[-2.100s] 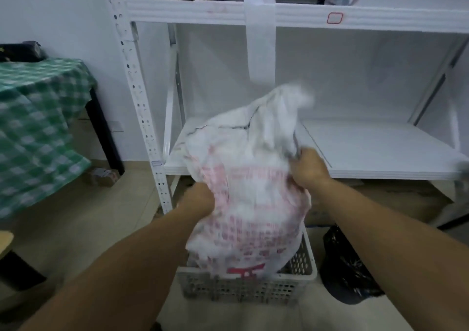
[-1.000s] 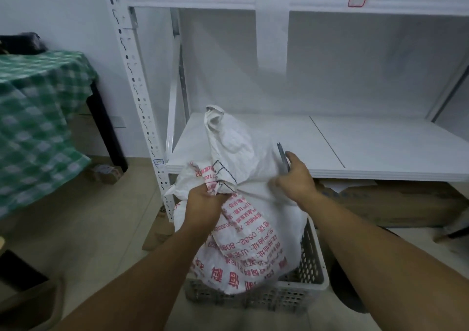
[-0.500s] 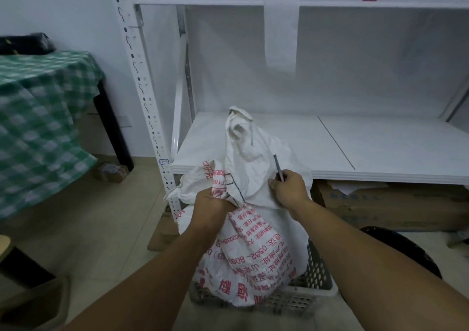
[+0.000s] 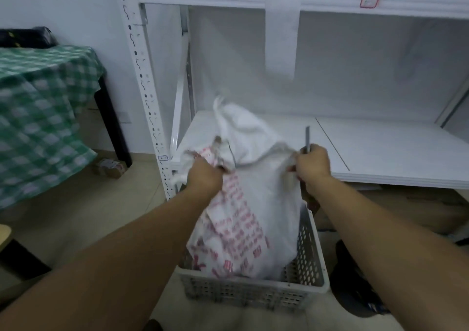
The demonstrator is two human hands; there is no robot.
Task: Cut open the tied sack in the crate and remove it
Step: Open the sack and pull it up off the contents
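Note:
A white woven sack (image 4: 256, 203) with red print stands upright in a grey perforated crate (image 4: 253, 292) on the floor. Its bunched top rises in front of the lower shelf. My left hand (image 4: 204, 176) grips the sack's upper left side. My right hand (image 4: 313, 164) grips the upper right side of the sack and also holds a thin grey blade (image 4: 307, 137) that points straight up. The image is motion-blurred around the sack's top.
A white metal rack (image 4: 142, 77) stands right behind the crate, its lower shelf (image 4: 380, 150) bare. A table with a green checked cloth (image 4: 38, 107) is at the left. A black bag (image 4: 355, 287) lies right of the crate. Cardboard (image 4: 418, 206) sits under the shelf.
The sack has come down from being held high to standing low in the crate. My two hands have spread apart on its top, and the right hand moved rightward with the blade.

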